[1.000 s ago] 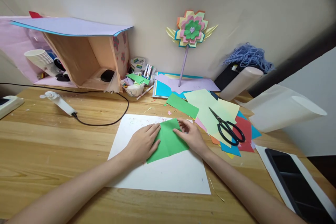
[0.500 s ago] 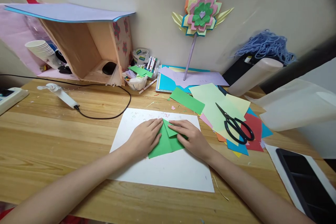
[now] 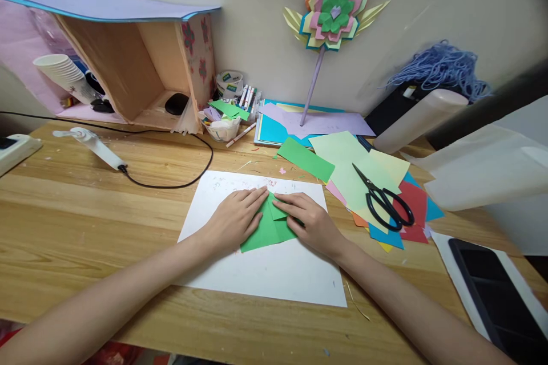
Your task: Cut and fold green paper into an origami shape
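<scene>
A piece of green paper (image 3: 265, 234) lies on a white sheet (image 3: 274, 282), with a flap at its upper right folded over toward the middle. My left hand (image 3: 235, 214) rests flat on the left side of the green paper, fingers stretched toward its top corner. My right hand (image 3: 314, 219) grips the folded flap at the right edge, index finger on top and thumb lower down. Part of the paper's right side is hidden under that hand.
Black-handled scissors (image 3: 385, 202) lie on coloured paper pieces (image 3: 342, 174) at right. A glue gun (image 3: 96, 148) with a black cord is at left. Behind stand a cardboard box (image 3: 120, 68), a paper flower (image 3: 336, 11) and a cup of scraps (image 3: 222, 130). A phone (image 3: 496, 291) lies front right.
The view has tilted slightly. My right fingers have shifted a little on the green flap, which now lies closer to the left hand; my left hand stays nearly in place.
</scene>
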Demonstrator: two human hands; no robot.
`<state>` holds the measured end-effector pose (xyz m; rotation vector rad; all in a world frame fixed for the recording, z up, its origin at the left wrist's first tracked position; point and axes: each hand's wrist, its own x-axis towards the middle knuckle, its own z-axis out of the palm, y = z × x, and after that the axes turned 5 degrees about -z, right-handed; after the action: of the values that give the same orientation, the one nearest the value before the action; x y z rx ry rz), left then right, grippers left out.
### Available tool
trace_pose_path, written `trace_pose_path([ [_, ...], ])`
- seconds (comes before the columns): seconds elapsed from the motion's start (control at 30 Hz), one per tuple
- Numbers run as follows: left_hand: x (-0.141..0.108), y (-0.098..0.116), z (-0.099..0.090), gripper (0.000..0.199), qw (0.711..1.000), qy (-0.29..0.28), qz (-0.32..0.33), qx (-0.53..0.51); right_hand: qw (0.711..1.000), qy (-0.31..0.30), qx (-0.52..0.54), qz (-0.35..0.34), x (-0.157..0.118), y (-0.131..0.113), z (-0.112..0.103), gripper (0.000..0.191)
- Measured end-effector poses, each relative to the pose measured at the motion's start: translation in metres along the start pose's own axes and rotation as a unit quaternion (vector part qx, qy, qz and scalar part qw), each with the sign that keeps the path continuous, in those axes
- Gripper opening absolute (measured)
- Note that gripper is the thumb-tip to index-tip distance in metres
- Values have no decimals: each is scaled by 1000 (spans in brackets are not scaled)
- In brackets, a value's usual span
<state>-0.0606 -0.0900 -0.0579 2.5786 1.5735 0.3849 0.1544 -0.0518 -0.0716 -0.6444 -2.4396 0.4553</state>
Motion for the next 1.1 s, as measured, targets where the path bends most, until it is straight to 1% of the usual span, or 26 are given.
trace_pose_path([
  [0.27, -1, 0, 3, 44, 1000, -15, -5, 1, 1000, -16, -10, 1, -1, 0, 2, 43],
  [0.4, 0, 0, 2, 44, 1000, -13, -4, 8, 1000, -16, -15, 1, -1, 0, 2, 42],
  [0.63, 1, -1, 2, 44, 998, -21, 34, 53, 1000, -21, -17, 4, 0, -2, 0, 41],
  [0.73, 2, 0, 1, 44, 996, -22, 38, 72, 1000, -25, -17, 5, 2, -3, -1, 42],
  [0.93, 2, 2, 0, 47, 995, -25, 38, 84, 999, -40, -13, 10, 3, -3, -7, 44],
  [1.1, 2, 1, 2, 53, 995, -36, 32, 92, 997, -76, -3, 15, -1, -1, -18, 46],
])
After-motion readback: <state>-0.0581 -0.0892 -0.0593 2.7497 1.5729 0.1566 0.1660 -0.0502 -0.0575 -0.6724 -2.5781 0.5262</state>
